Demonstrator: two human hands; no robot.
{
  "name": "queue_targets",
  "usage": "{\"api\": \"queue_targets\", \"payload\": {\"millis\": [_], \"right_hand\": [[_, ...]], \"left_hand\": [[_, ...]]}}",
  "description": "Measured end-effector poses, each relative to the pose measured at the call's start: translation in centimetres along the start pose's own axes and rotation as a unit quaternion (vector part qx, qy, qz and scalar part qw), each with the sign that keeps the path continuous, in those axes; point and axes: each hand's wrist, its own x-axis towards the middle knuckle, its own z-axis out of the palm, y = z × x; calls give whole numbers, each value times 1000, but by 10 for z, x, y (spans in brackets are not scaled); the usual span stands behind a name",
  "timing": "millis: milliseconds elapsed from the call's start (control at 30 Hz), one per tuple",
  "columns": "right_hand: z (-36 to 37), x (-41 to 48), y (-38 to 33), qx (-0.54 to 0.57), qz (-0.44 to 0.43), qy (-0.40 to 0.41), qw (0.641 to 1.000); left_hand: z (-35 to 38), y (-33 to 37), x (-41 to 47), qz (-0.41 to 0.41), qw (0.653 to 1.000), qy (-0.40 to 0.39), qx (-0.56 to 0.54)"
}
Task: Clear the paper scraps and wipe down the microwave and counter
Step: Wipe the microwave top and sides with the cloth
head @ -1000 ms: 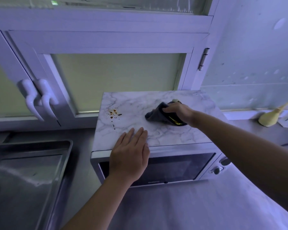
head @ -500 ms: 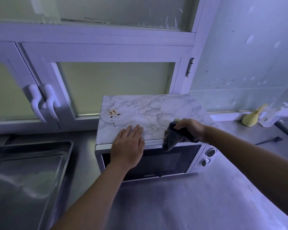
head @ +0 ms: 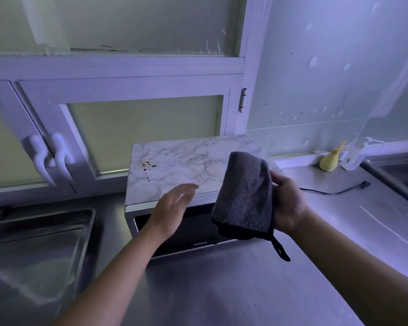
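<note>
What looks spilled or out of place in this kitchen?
Brown droplets are spattered on the left part of the marble-patterned microwave top, not yet wiped; the right hand holds the grey cloth up off it. Pale splash marks dot the wall panel, and a loose black cable lies on the steel counter.

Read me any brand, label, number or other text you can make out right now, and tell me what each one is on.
"Galanz": pale lettering on the lower edge of the microwave door. It is small and blurred, so this reading is likely but not certain.
Nothing else is readable: the grey cloth, cabinet doors and counter show no text.
</note>
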Motion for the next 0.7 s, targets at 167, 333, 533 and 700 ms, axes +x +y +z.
{"api": "queue_targets", "payload": {"millis": [167, 333, 533, 700], "right_hand": [[-10, -18, 30, 46, 27, 58, 997], [-11, -33, 61, -40, 59, 37, 997], [14, -2, 24, -426, -244, 183, 852], [24, 53, 10, -742, -361, 94, 557]], "left_hand": [[47, 16, -55, -91, 978, -52, -178], [52, 14, -71, -167, 955, 13, -244], [16, 8, -54, -112, 991, 54, -53], [-40, -7, -21, -88, 977, 176, 87]]}}
